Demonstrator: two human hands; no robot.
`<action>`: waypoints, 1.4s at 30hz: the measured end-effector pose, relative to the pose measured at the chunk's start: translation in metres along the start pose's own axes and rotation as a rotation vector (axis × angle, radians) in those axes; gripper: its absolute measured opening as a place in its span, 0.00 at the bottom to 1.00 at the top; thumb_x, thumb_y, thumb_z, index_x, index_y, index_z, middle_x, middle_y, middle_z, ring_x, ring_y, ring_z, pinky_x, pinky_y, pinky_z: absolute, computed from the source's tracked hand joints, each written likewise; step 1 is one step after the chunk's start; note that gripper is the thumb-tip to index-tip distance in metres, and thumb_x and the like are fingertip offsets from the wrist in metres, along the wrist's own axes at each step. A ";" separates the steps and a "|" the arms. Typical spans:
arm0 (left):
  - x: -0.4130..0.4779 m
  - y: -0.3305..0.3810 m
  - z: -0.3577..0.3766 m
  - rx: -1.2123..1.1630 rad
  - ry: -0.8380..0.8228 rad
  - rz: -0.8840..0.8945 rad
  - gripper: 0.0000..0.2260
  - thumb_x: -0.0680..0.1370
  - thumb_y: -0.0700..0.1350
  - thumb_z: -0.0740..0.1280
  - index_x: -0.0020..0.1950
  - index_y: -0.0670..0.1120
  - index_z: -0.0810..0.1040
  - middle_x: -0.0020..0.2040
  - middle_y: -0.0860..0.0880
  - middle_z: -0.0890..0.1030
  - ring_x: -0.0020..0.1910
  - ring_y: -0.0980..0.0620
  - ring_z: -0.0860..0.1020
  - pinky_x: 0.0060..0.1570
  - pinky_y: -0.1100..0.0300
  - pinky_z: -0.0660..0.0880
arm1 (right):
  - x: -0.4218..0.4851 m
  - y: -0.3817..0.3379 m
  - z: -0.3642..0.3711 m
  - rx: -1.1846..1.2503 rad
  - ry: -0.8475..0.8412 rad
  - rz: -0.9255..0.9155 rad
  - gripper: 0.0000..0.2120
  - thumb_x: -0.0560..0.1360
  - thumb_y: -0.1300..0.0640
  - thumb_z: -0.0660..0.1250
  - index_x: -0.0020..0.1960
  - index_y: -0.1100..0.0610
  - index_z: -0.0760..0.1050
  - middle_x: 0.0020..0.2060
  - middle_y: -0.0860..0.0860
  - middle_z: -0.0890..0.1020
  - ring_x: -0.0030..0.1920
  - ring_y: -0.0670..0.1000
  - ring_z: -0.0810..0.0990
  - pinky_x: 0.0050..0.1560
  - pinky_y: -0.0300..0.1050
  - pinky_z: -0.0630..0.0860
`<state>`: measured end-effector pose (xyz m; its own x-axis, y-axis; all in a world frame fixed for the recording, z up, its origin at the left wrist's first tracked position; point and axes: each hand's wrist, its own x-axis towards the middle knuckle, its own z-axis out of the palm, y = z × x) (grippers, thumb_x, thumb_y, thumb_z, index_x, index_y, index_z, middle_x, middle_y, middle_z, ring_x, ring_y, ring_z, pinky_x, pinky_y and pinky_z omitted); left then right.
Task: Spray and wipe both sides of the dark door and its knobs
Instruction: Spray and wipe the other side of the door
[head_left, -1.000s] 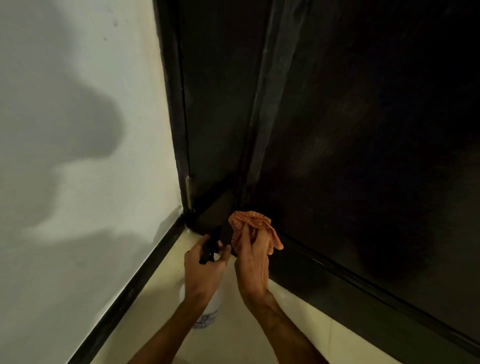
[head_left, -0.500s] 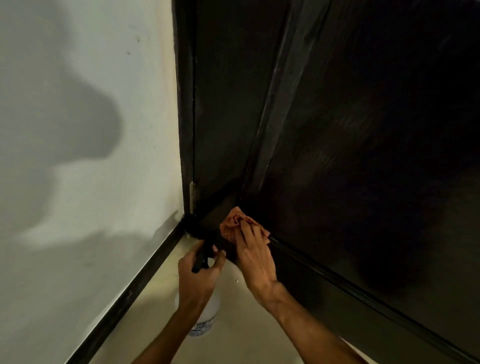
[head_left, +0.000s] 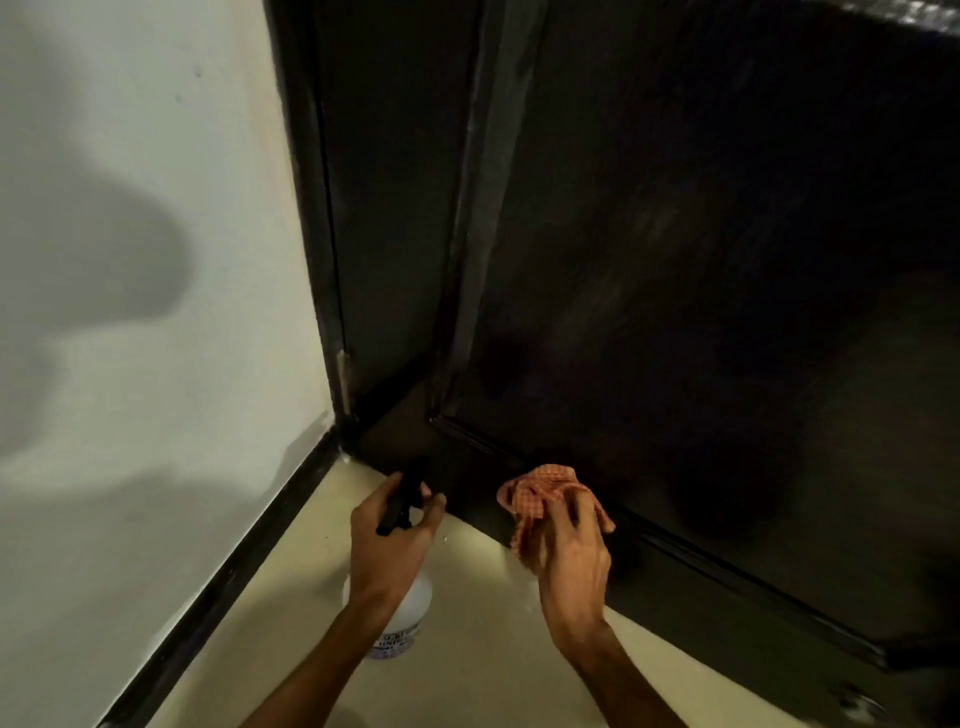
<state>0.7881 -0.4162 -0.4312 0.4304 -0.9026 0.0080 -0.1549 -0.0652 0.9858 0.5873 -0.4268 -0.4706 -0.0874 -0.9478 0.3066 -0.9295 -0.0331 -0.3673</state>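
The dark door (head_left: 701, 260) fills the right and centre, seen from low down near its hinge corner. My right hand (head_left: 569, 545) grips an orange checked cloth (head_left: 540, 493) against the door's bottom rail. My left hand (head_left: 387, 540) holds a white spray bottle (head_left: 408, 618) by its black trigger head (head_left: 402, 499), a little left of the cloth and just in front of the door's lower corner. No knob is in view.
A white wall (head_left: 145, 260) with a dark skirting board (head_left: 218, 587) runs along the left. The dark door frame (head_left: 311, 208) meets it at the corner. Cream floor tiles (head_left: 478, 665) lie under my arms.
My right hand has carried the cloth rightward and down along the door's bottom rail, away from the hinge corner. The left hand with the bottle has stayed close to the corner.
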 end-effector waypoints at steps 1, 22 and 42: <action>-0.005 -0.001 0.006 0.003 -0.009 0.004 0.08 0.74 0.37 0.77 0.45 0.49 0.83 0.41 0.61 0.84 0.44 0.60 0.83 0.49 0.61 0.78 | -0.002 -0.006 0.001 0.092 0.066 0.044 0.23 0.69 0.67 0.79 0.63 0.59 0.80 0.65 0.58 0.74 0.57 0.60 0.81 0.48 0.56 0.84; -0.059 0.020 0.077 0.134 -0.208 0.106 0.09 0.75 0.39 0.78 0.43 0.51 0.81 0.40 0.48 0.84 0.31 0.46 0.76 0.42 0.50 0.77 | -0.003 0.011 -0.050 1.150 0.689 0.874 0.15 0.71 0.66 0.64 0.52 0.51 0.79 0.45 0.50 0.81 0.45 0.46 0.81 0.50 0.36 0.77; -0.211 0.096 0.212 0.035 -0.561 0.035 0.10 0.76 0.37 0.76 0.43 0.51 0.81 0.30 0.56 0.81 0.26 0.61 0.76 0.35 0.56 0.75 | -0.037 0.187 -0.222 0.865 1.116 0.635 0.10 0.77 0.72 0.69 0.53 0.61 0.83 0.54 0.55 0.81 0.55 0.47 0.81 0.56 0.38 0.77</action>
<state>0.4941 -0.3226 -0.3737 -0.1128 -0.9918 -0.0596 -0.1945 -0.0368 0.9802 0.3373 -0.3280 -0.3559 -0.9536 -0.1799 0.2416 -0.1881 -0.2708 -0.9441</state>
